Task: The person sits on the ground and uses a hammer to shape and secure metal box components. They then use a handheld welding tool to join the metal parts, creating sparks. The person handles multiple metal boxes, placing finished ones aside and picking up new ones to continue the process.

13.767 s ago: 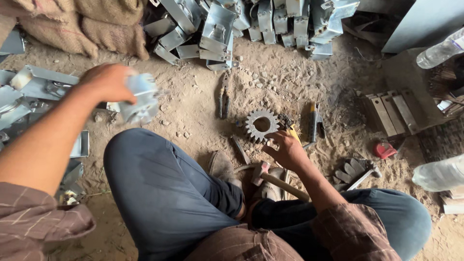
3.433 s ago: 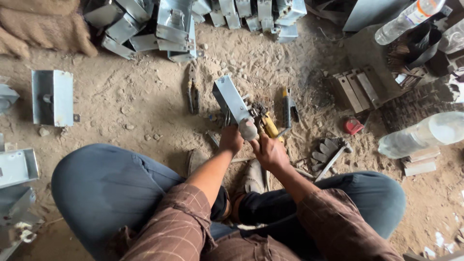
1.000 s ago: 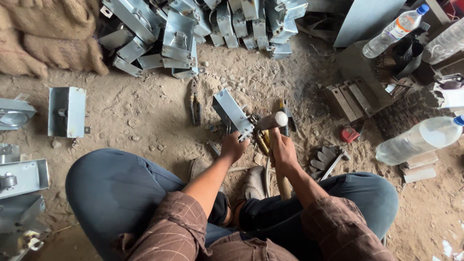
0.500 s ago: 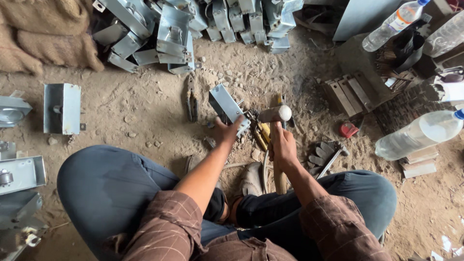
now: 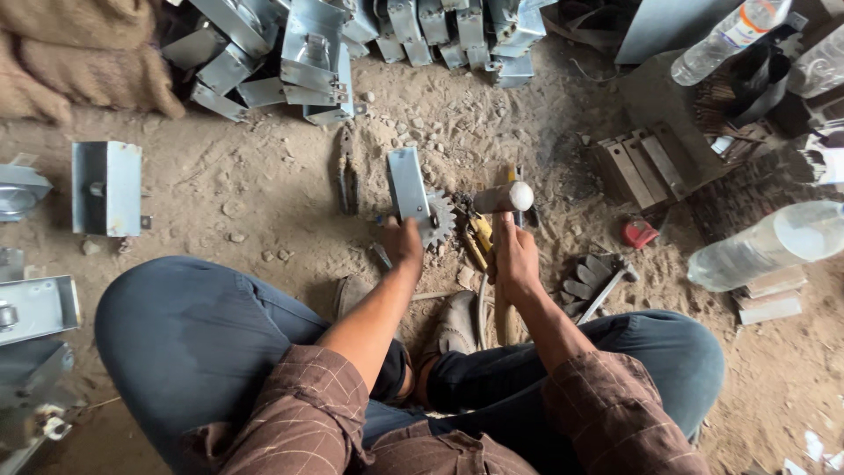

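I sit cross-legged on a dirt floor. My left hand [image 5: 403,240] grips the near end of a grey metal bracket [image 5: 408,184] that lies across a toothed gear [image 5: 437,218] on the ground. My right hand [image 5: 514,255] is closed around the handle of a hammer [image 5: 499,199], whose rounded steel head hangs just right of the gear, slightly above the ground. Yellow-handled pliers [image 5: 479,241] lie between my hands.
A heap of grey metal brackets [image 5: 308,44] lies at the back, more brackets [image 5: 107,187] at the left. Dark pliers [image 5: 348,171] lie left of the gear. Plastic bottles [image 5: 774,244], wooden blocks [image 5: 642,163], a glove [image 5: 587,280] and a red piece [image 5: 639,234] sit right. Sacks [image 5: 79,53] fill the back left corner.
The bracket has tipped down from standing at an angle to lying nearly flat over the gear. The hammer head has stayed beside it with little movement.
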